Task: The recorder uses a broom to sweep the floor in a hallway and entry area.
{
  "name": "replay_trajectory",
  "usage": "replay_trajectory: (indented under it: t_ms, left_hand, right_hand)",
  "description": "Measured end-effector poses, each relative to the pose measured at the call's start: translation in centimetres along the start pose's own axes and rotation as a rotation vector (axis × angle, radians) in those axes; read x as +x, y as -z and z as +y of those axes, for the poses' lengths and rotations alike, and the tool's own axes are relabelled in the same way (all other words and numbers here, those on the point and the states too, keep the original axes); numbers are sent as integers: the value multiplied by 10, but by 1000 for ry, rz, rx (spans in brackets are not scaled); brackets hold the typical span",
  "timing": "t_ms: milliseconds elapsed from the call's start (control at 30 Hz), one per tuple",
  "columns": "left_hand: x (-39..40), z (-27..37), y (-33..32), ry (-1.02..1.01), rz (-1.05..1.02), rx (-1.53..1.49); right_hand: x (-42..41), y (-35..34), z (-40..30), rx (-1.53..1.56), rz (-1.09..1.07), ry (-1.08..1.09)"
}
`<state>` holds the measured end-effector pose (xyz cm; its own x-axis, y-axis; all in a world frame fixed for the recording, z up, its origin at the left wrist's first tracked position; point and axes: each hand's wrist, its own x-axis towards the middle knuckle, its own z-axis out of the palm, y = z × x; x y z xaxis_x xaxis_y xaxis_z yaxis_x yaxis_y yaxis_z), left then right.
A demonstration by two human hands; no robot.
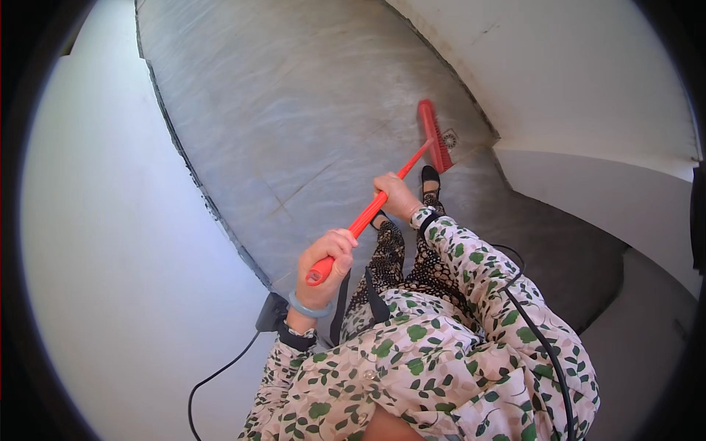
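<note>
A red plastic push broom slants across the view, its handle (pixel 368 216) running from my chest down to the floor. My left hand (pixel 326 264) grips the handle close to its hollow upper end. Lower on the shaft, my right hand (pixel 396 195) is closed around it. The broom's bristled head (pixel 433 135) rests on the grey floor (pixel 265 138), just in front of my right shoe (pixel 430 175). Beside the bristles lies a round floor drain (pixel 450 140), partly covered by them.
A white wall (pixel 121 248) stands on the left and another wall (pixel 557 71) on the right, with a corner near the drain. Dark, rough edging follows the wall bases. Black cables (pixel 543 342) hang by both my arms, and a black device (pixel 272 312) sits at my left wrist.
</note>
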<state>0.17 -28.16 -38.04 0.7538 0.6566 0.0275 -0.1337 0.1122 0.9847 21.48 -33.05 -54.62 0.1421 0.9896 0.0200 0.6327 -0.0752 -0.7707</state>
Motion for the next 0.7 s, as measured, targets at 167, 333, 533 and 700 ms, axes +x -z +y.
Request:
replay_trajectory:
  t_ms: [167, 333, 533, 700]
  left_hand:
    - [5, 20, 25, -29, 104, 5]
    - [19, 54, 10, -153, -200, 319]
    - [-4, 87, 25, -327, 72, 189]
    - [27, 66, 43, -254, 238, -87]
  right_hand:
    - [31, -23, -20, 69, 105, 60]
    - [47, -22, -44, 227, 175, 132]
    - [51, 0, -100, 229, 260, 138]
    - [38, -29, -93, 169, 428, -81]
